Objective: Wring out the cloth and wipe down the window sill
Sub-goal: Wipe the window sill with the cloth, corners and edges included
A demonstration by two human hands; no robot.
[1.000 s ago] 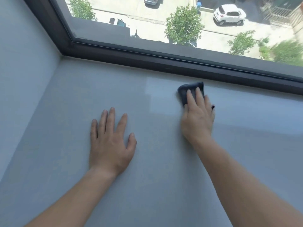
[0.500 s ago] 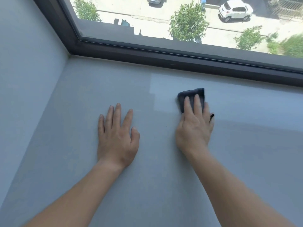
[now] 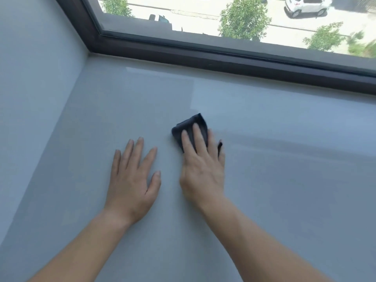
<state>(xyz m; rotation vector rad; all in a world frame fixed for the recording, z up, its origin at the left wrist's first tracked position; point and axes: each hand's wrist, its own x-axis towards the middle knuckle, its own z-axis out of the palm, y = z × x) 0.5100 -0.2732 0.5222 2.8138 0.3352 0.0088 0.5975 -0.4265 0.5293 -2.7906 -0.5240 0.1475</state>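
Head view: cloth [image 3: 198, 120] under right hand [image 3: 202, 169], beside left hand [image 3: 131, 180].

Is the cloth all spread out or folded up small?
Folded up small. The dark cloth is a little pad under the right hand, barely wider than that hand, which presses it on the sill.
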